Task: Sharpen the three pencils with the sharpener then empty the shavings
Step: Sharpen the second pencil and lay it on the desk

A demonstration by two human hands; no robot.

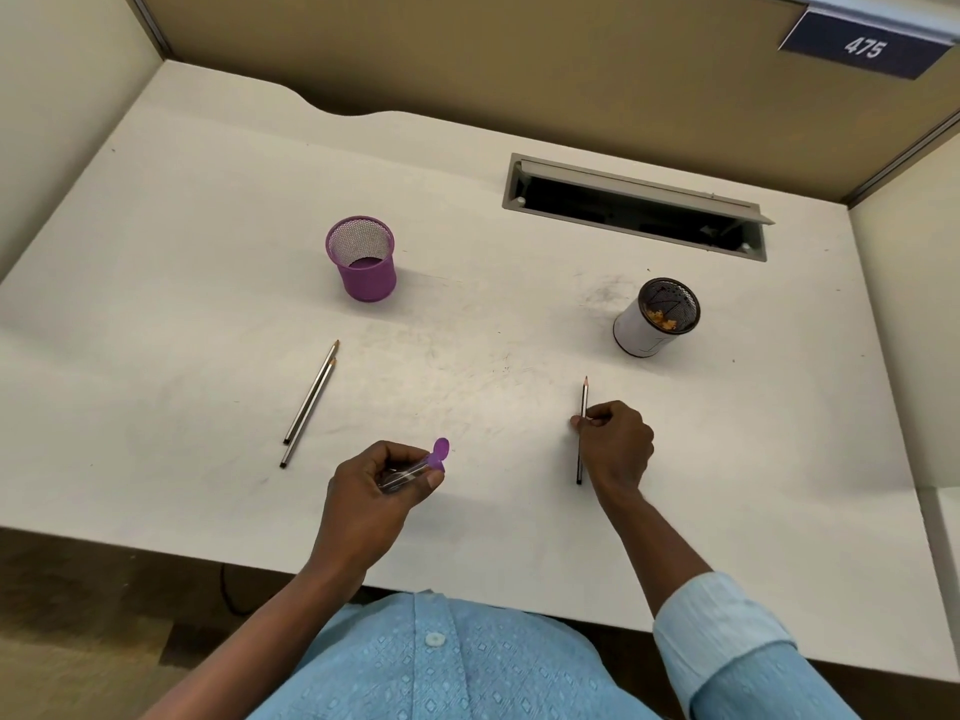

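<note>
The left hand (pixel 382 478) grips the clear sharpener (pixel 410 469), purple lid flipped open and turned toward the right side, probably to receive a pencil. The right hand (pixel 615 444) pinches one pencil (pixel 584 402) mid-shaft between thumb and fingertips, point away. Two pencils (pixel 310 402) lie together on the desk (pixel 182 252), left of the sharpener.
</note>
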